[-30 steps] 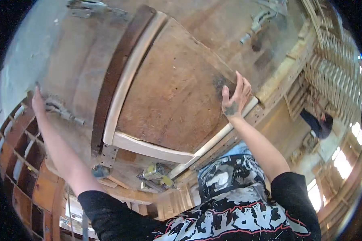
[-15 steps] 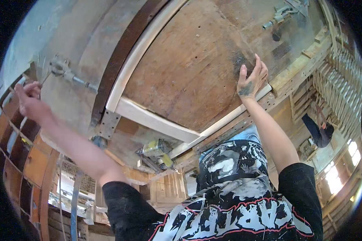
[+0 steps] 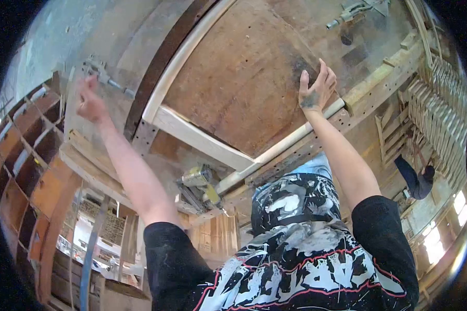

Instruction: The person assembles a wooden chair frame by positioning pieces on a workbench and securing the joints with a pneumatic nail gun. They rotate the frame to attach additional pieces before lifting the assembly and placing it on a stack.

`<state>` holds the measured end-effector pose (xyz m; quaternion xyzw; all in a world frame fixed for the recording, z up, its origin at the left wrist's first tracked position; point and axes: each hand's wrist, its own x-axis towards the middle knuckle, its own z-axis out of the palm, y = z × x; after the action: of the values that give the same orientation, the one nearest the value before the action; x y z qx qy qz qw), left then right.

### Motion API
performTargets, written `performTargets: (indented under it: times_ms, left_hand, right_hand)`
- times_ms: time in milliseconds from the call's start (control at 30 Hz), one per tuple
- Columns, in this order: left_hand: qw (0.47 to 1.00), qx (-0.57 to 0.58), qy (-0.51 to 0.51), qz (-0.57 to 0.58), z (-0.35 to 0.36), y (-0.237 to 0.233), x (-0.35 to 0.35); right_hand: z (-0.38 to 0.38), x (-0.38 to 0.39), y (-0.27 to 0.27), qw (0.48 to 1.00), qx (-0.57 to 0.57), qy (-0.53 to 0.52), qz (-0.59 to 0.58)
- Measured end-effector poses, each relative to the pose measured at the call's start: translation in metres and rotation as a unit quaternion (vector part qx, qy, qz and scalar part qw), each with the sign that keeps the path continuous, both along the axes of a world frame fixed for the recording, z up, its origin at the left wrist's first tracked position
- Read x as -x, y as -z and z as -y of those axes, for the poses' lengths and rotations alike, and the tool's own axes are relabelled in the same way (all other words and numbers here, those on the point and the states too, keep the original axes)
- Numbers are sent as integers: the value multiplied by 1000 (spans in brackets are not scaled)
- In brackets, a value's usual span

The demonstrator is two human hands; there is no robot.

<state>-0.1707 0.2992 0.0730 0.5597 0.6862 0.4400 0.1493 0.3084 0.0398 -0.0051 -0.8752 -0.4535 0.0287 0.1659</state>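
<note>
My left hand (image 3: 91, 101) is raised at the left, beside a metal clamp (image 3: 106, 78). Its fingers are curled together and slightly blurred; what they hold, if anything, is too small to make out. My right hand (image 3: 319, 88), thumb and fingers apart, rests at the near right edge of a brown wooden panel (image 3: 233, 78), by the end of a pale rounded rail (image 3: 301, 129). A pale curved rail (image 3: 187, 59) borders the panel's left side, and a pale crosspiece (image 3: 200, 139) joins the rails at the near end.
A green-yellow nail gun (image 3: 197, 176) lies below the crosspiece. Another metal clamp (image 3: 350, 14) is at the top right. Wooden shelving (image 3: 36, 176) stands at the left. Stacked slats (image 3: 441, 109) and a person in dark clothing (image 3: 415, 179) are at the right.
My left hand has moved right, from the shelving toward the left clamp. My right hand stays by the panel's edge. The whole view has shifted slightly.
</note>
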Motion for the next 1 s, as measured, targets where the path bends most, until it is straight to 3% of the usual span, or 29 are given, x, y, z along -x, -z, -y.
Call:
performTargets:
  times_ms: [33, 100, 167, 233, 267, 333, 400, 433, 467, 533, 667, 733, 833, 900, 1000]
  left_hand:
    - [991, -54, 39, -112, 18, -4, -1]
    - [971, -69, 59, -222, 68, -13, -7]
    - [969, 34, 7, -244, 174, -15, -1]
    - [961, 149, -65, -225, 281, -33, -21]
    - [944, 222, -155, -190, 334, -32, -31]
    - [891, 395, -170, -147, 427, -32, -37]
    - [873, 451, -172, -77, 464, -30, -67]
    - [862, 474, -175, -41, 475, -27, -77]
    - [885, 440, -137, -73, 487, -11, -77]
    - [878, 445, -137, -113, 468, -14, -99]
    - [876, 450, -152, -82, 465, -5, -75]
    - [874, 429, -171, -150, 451, -43, -81]
    - [835, 489, -243, -75, 436, -105, -90]
    - [880, 444, -159, -60, 451, -125, -108]
    - [898, 435, -5, -68, 471, -135, -125]
  right_hand:
    - [0, 0, 0, 1000, -8, -2, 1]
    - [1, 1, 3, 1000, -9, 1, 5]
    - [2, -1, 4, 1000, -10, 1, 3]
    - [2, -2, 3, 1000, -12, -2, -5]
    - [2, -1, 3, 1000, -7, 1, -3]
    - [2, 0, 1, 1000, 4, 1, 1]
    - [3, 2, 0, 1000, 13, 1, 4]
    - [2, 2, 0, 1000, 8, -1, 2]
    - [2, 2, 0, 1000, 3, -2, 0]
    - [4, 4, 2, 1000, -2, -14, 7]
    - [5, -1, 9, 1000, -19, -10, 10]
    - [5, -2, 8, 1000, -17, -4, 6]
    - [6, -3, 10, 999, -32, 0, -11]
    - [5, -2, 11, 999, -39, 1, -11]
    - [7, -3, 9, 999, -49, -7, -18]
